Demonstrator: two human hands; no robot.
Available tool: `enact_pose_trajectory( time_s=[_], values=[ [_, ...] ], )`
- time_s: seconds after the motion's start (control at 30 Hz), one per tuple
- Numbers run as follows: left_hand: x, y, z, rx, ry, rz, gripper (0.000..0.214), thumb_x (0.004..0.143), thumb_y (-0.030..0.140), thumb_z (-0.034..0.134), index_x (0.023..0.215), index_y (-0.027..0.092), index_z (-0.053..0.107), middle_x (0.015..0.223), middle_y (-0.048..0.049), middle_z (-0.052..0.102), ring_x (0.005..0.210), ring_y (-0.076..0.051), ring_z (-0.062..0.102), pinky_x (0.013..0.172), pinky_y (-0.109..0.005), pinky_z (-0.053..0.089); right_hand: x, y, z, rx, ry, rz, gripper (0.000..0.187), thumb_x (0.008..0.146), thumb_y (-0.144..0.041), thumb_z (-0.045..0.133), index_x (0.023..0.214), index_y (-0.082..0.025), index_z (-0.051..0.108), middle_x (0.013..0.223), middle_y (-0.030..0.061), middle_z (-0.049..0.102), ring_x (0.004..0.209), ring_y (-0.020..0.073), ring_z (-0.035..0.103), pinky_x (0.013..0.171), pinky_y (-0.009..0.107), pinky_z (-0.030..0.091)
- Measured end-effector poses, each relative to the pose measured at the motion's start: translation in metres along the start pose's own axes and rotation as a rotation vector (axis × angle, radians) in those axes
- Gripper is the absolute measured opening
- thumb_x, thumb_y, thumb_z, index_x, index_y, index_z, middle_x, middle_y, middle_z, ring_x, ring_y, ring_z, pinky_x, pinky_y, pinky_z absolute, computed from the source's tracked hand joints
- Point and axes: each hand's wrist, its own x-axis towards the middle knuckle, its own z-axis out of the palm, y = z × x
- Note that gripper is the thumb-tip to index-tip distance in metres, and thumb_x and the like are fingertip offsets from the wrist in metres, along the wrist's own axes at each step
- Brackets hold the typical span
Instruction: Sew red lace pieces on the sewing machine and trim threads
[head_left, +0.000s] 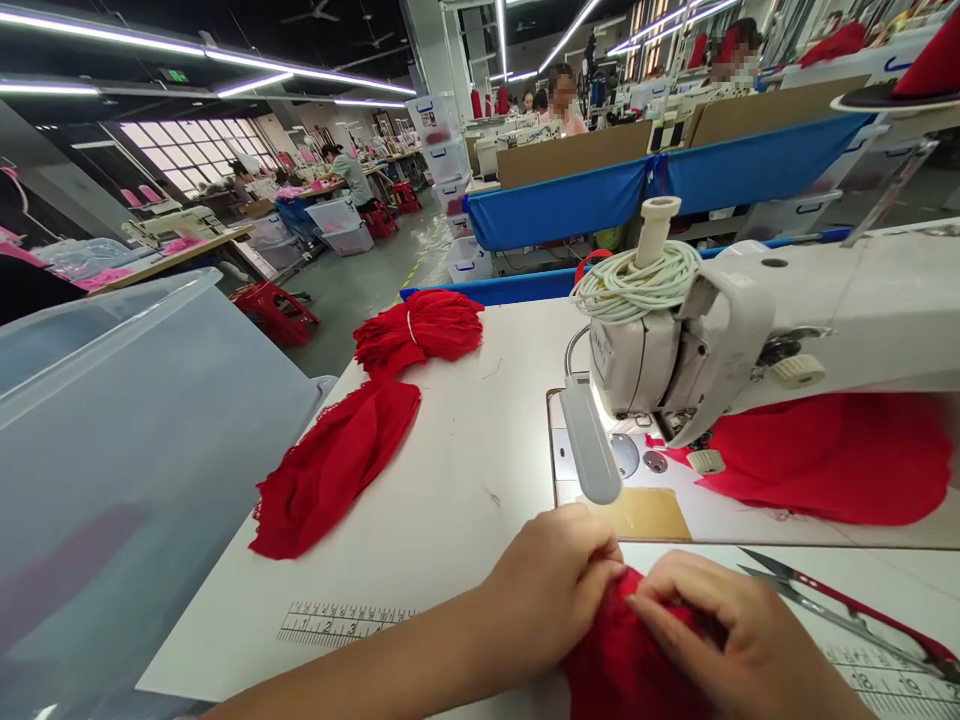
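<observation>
A piece of red fabric (622, 660) hangs between my two hands at the front edge of the sewing table. My left hand (559, 575) pinches its upper edge, thumb against curled fingers. Close by on the right, my right hand (720, 620) grips the same cloth between thumb and fingers. Just beyond them stands a white sewing machine (810, 320), its grey lamp (592, 440) hanging over the metal plate. More red fabric (832, 455) lies under the machine arm. Open-bladed scissors (855, 615) with red on the handles rest to the right of my right hand.
A tied bundle of red fabric (420, 330) and a loose red piece (337, 470) lie on the table's left side. A ruler strip (337, 622) marks the front. A big translucent bin (150, 450) stands left. Pale cord (637, 280) is coiled on the machine. People work farther back.
</observation>
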Motion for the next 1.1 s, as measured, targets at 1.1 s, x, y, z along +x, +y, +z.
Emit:
enact_pose_trajectory(
  time_s=[1.1],
  values=[
    [0.018,-0.02,0.005,0.798,0.284,0.526,0.057,0.1,0.047,0.025,0.102,0.008,0.065,0.109,-0.0191,0.068,0.107,-0.029,0.063,0.094,-0.046,0.053,0.059,0.035,-0.012,-0.781,0.353,-0.441,0.041,0.087,-0.011,0.04,0.1,-0.022,0.077,0.09,0.0069,0.076,0.058,0.0178,0.067,0.042,0.027,0.044]
  ],
)
